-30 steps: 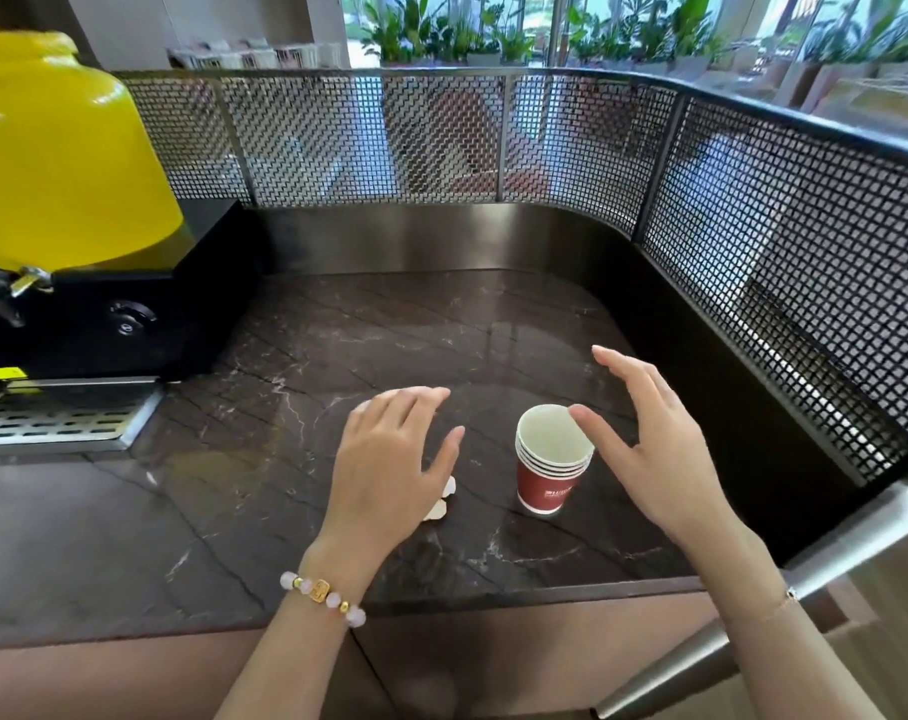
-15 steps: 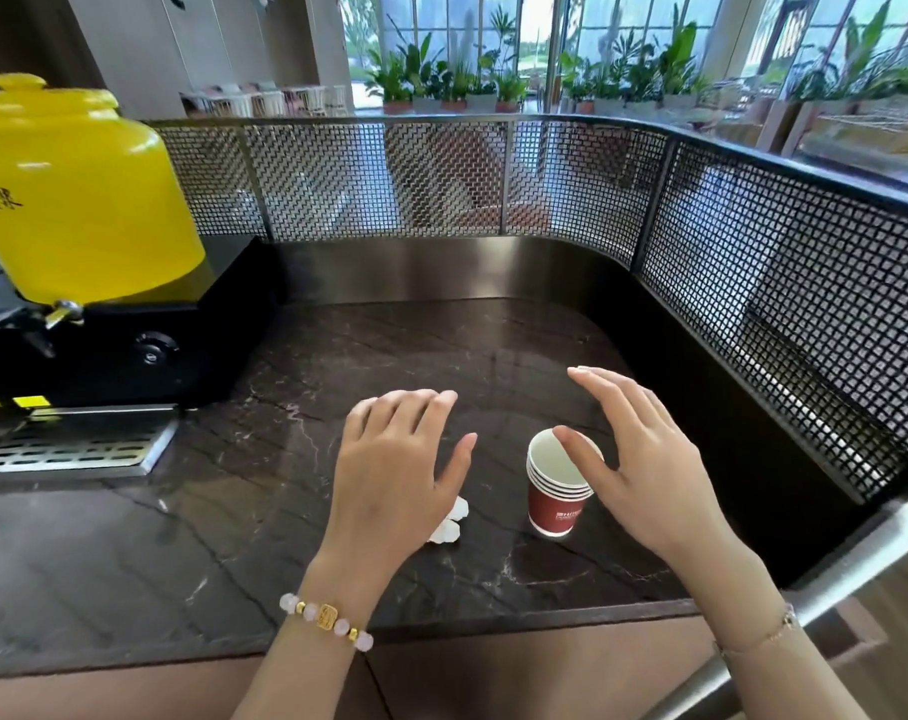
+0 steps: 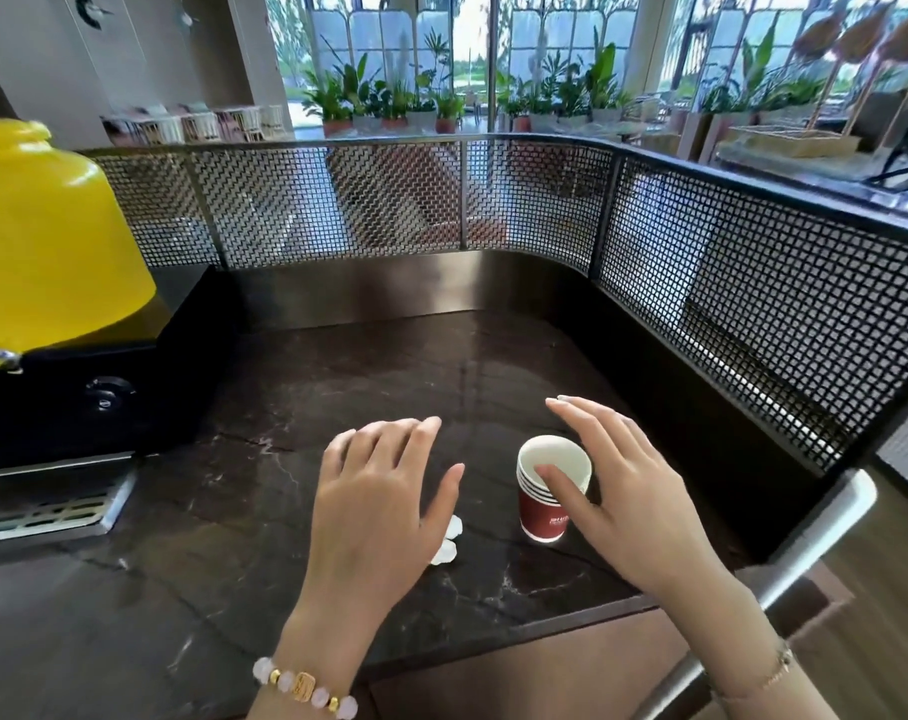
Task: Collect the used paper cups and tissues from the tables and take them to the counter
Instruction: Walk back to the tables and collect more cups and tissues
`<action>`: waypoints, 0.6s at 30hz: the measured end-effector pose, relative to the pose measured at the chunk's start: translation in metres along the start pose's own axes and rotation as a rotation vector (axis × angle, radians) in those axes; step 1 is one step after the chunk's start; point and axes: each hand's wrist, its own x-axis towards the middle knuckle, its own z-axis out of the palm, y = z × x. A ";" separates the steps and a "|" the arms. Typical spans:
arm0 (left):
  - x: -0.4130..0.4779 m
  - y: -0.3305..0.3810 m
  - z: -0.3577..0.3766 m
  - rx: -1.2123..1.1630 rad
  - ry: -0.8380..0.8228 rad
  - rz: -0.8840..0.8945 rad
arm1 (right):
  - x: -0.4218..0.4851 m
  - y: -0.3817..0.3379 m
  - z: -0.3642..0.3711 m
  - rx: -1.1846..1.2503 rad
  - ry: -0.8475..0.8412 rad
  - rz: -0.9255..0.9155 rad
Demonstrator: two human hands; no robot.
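Right hand (image 3: 628, 491) sits closer over cup stack (image 3: 540, 517) than half a second ago; thumb now crosses rim in view. Left hand (image 3: 379, 506) position unchanged.
Cup stack: upright on counter (image 3: 389, 366), long axis vertical, just left of right palm, right hand nearer.
Right fingers: spread wide, holding nothing; thumb contact with cup cannot be told.
Tissues (image 3: 449, 543): crumpled on counter, at left hand's thumb side, mostly hidden beneath.
Left fingers: spread, empty.
Judgement: both items already delivered.
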 end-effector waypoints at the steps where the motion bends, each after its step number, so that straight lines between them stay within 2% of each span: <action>1: 0.000 0.002 0.001 -0.009 0.000 0.016 | -0.003 0.001 -0.002 -0.006 0.010 0.011; 10: 0.014 0.064 0.009 -0.132 -0.045 0.180 | -0.046 0.035 -0.048 -0.149 0.096 0.120; 18: 0.016 0.199 0.018 -0.332 -0.044 0.419 | -0.124 0.097 -0.135 -0.338 0.223 0.292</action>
